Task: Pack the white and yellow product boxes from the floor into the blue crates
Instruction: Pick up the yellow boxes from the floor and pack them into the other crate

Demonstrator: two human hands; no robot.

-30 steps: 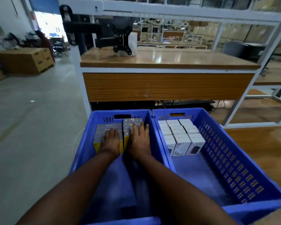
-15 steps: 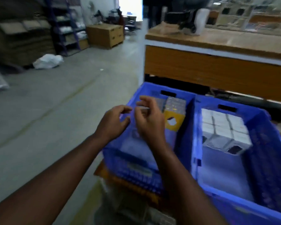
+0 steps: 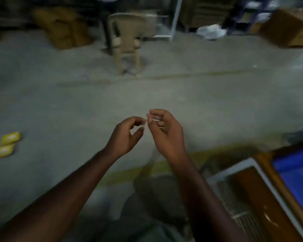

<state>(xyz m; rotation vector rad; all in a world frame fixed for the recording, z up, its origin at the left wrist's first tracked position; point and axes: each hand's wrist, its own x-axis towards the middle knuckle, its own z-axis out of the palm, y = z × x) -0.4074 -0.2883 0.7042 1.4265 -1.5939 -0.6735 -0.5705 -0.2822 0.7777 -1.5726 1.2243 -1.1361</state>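
Two yellow product boxes lie side by side on the grey concrete floor at the far left, one (image 3: 10,137) just beyond the other (image 3: 3,151). A corner of a blue crate (image 3: 294,177) shows at the right edge, on a wooden surface. My left hand (image 3: 128,135) and my right hand (image 3: 166,133) hover close together in mid-air over the floor, fingertips nearly touching. The fingers of both are loosely curled and hold nothing. The picture is motion-blurred. No white boxes are in sight.
A beige plastic chair (image 3: 128,41) stands straight ahead across the floor. Brown cartons (image 3: 63,27) sit at the back left, a white bag (image 3: 211,32) and a cardboard box (image 3: 287,28) at the back right. A white-framed wooden bench (image 3: 252,189) is at the lower right.
My view has swung left, away from the two crates toward the open floor. Both hands came up off the packed boxes in the left crate and now hang in the air with nothing in them.
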